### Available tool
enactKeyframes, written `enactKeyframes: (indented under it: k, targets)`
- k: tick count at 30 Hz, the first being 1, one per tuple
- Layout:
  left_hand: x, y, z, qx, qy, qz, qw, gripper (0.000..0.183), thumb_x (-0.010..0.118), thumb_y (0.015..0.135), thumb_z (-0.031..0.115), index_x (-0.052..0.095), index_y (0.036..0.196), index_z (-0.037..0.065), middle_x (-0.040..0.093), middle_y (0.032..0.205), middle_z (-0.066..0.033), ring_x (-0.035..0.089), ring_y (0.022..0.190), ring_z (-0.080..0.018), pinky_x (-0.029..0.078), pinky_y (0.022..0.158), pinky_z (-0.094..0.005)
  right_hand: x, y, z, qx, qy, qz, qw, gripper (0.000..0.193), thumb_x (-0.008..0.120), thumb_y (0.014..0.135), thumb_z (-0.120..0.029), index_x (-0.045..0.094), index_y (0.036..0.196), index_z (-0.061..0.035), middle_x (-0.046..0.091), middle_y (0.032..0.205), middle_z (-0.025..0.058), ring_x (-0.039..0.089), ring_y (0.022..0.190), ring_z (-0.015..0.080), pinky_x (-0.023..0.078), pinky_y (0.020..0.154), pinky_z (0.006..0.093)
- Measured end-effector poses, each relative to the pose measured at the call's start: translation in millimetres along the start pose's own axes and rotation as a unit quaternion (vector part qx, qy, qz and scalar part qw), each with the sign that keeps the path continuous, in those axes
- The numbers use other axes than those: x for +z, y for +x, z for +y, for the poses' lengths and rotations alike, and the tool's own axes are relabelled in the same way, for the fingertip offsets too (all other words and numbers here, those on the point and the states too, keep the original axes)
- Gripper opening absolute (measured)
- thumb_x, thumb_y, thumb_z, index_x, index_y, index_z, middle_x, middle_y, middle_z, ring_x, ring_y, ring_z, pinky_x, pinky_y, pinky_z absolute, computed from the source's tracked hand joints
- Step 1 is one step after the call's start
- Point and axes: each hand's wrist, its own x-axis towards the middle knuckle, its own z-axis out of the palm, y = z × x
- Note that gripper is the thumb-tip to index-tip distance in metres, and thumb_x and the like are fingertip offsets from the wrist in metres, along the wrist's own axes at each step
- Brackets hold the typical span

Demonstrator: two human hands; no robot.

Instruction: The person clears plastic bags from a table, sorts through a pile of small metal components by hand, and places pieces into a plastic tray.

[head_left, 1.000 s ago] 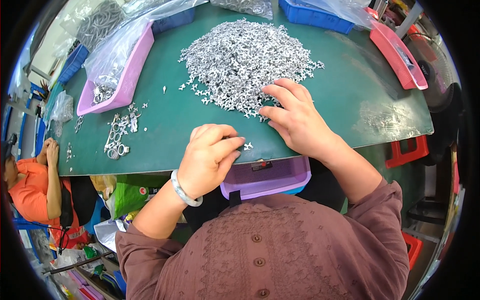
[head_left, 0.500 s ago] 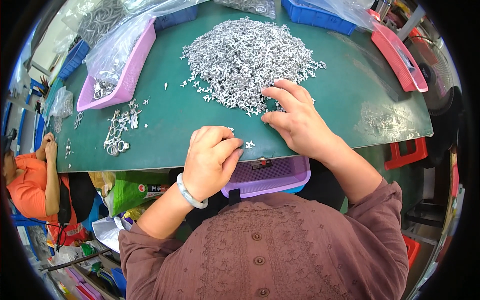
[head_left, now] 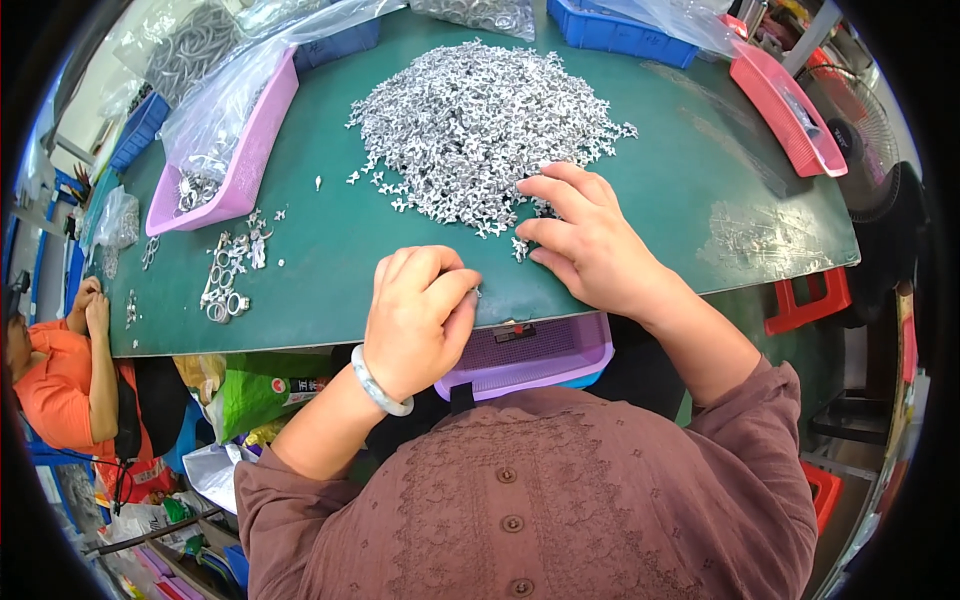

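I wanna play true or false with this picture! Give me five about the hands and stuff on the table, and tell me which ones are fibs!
1. The tabletop is red. False: the tabletop is green.
2. The right hand is at the near edge of the silver pile. True.
3. The left hand is buried in the pile. False: the left hand is apart from it.
4. A purple basket shows below the tabletop's near edge. True.
5. The red tray is left of the pile. False: the red tray is right of it.

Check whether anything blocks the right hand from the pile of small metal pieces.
Nothing visible does. The right hand has its fingers at the near right edge of the pile; the lilac tray stands off to the left.
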Motion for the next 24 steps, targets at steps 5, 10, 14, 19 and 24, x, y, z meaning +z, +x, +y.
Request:
enactKeyframes:
  k: [5,10,14,19,24]
  targets:
    - [16.4,22.5,13.9,-0.045,0.031,0.007,0.998,0.018,0.077,0.077,0.013,0.069,0.091,0.006,0.06,0.091,-0.0073,0.057,0.087,-0.028,0.041,0.08,-0.0399,5.4,1.4,-1.0,-0.014,-0.002,-0.003,1.0,0.014,0.071,0.078,-0.011,0.072,0.09,-0.0051,0.058,0.128,0.0123,0.045,0.129,0.0364,0.036,0.105,0.053]
    - [26.7,28.8,12.0,-0.052,0.032,-0.01,0.998,0.014,0.077,0.075,0.009,0.069,0.086,0.006,0.06,0.089,-0.0061,0.057,0.086,-0.0285,0.041,0.079,-0.0399,5.3,-1.5,-5.2,-0.003,0.003,-0.001,1.0,0.011,0.07,0.079,-0.011,0.072,0.088,-0.0049,0.059,0.127,0.0123,0.045,0.129,0.0362,0.035,0.105,0.0534]
    - [18.0,26.2,5.6,-0.049,-0.003,0.012,0.999,0.013,0.077,0.072,0.003,0.069,0.083,0.007,0.06,0.084,-0.0051,0.057,0.083,-0.0272,0.042,0.077,-0.0387,1.4,-5.1,-3.5,0.0,0.013,-0.002,1.0,0.013,0.07,0.079,-0.011,0.072,0.09,-0.0044,0.059,0.128,0.0124,0.045,0.129,0.0361,0.035,0.105,0.0527]
    - [9.3,18.4,3.6,-0.019,0.001,-0.02,1.0,0.012,0.075,0.073,0.003,0.073,0.084,0.007,0.06,0.084,-0.0037,0.057,0.081,-0.0251,0.042,0.076,-0.0376,1.4,-5.4,-5.0,0.004,0.026,0.004,1.0,0.012,0.07,0.078,-0.009,0.072,0.089,-0.0043,0.059,0.128,0.0127,0.045,0.129,0.0364,0.036,0.105,0.0524]
    - [1.9,14.1,5.7,0.015,0.017,-0.038,0.999,0.013,0.074,0.074,0.002,0.073,0.087,0.006,0.06,0.087,-0.0038,0.057,0.084,-0.0251,0.042,0.078,-0.0384,2.9,-4.3,-5.8,-0.004,0.026,0.001,1.0,0.011,0.07,0.078,-0.008,0.072,0.088,-0.0037,0.058,0.128,0.0133,0.045,0.129,0.037,0.036,0.105,0.0524]
